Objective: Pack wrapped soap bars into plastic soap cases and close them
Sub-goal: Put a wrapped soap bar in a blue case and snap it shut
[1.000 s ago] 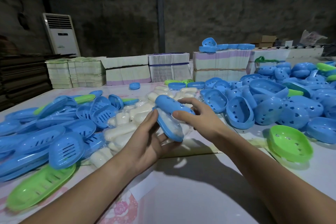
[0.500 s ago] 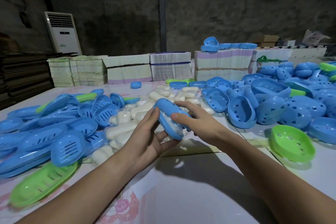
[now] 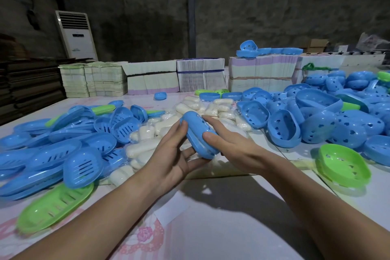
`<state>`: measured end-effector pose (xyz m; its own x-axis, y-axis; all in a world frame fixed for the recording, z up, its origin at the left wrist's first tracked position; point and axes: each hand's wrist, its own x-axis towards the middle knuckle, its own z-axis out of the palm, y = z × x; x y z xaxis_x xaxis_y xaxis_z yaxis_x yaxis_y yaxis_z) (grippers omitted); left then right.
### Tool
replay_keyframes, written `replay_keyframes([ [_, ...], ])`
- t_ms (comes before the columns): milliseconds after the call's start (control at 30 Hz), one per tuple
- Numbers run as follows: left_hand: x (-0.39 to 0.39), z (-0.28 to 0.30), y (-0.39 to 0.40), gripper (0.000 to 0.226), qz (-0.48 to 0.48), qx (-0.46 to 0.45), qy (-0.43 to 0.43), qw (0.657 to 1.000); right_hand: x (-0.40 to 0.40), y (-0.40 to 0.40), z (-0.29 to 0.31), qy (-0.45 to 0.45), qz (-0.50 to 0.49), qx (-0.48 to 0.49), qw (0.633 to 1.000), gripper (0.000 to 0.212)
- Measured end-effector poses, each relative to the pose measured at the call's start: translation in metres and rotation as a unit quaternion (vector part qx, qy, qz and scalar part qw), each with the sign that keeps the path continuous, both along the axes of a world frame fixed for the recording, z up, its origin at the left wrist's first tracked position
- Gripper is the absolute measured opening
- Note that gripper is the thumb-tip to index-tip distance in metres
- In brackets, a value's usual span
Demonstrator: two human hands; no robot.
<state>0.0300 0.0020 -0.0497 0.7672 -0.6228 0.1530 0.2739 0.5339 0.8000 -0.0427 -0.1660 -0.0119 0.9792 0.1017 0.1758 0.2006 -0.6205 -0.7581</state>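
Two hands, my left hand [image 3: 173, 154] and right hand [image 3: 230, 143], clasp a closed blue soap case [image 3: 198, 135] above the table [image 3: 221, 228], fingers curled round it; grey concrete wall [image 3: 253, 17] behind.

We see a blue case [image 3: 198, 134], closed and tilted, held above the table. Wrapped white soaps [image 3: 147, 133] lie piled behind it, between heaps of open halves [image 3: 282, 131].
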Motion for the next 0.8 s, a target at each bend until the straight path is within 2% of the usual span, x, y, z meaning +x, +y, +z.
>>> replay_keyframes([
  [133,-0.0017,0.0015,0.0003,0.041,0.001,0.004,-0.002,1.000,0.0008,0.0000,-0.0006,0.005,0.004,0.012,1.000,0.076],
  [267,-0.0036,0.0026,0.0005,0.050,0.004,0.010,0.002,1.000,0.0037,0.0014,-0.0031,-0.015,0.009,-0.025,1.000,0.082],
  [467,-0.0052,0.0076,0.0017,0.053,0.011,0.005,0.013,1.000,0.0038,-0.0010,-0.0048,-0.012,0.034,0.025,0.999,0.087],
  [600,-0.0054,0.0092,0.0012,0.051,0.011,-0.003,0.010,1.000,0.0027,-0.0010,-0.0025,-0.028,0.008,-0.013,0.999,0.085],
  [800,-0.0085,0.0099,-0.0003,0.051,-0.006,-0.003,0.015,1.000,0.0012,-0.0020,0.0022,-0.099,-0.065,-0.136,0.984,0.083],
])
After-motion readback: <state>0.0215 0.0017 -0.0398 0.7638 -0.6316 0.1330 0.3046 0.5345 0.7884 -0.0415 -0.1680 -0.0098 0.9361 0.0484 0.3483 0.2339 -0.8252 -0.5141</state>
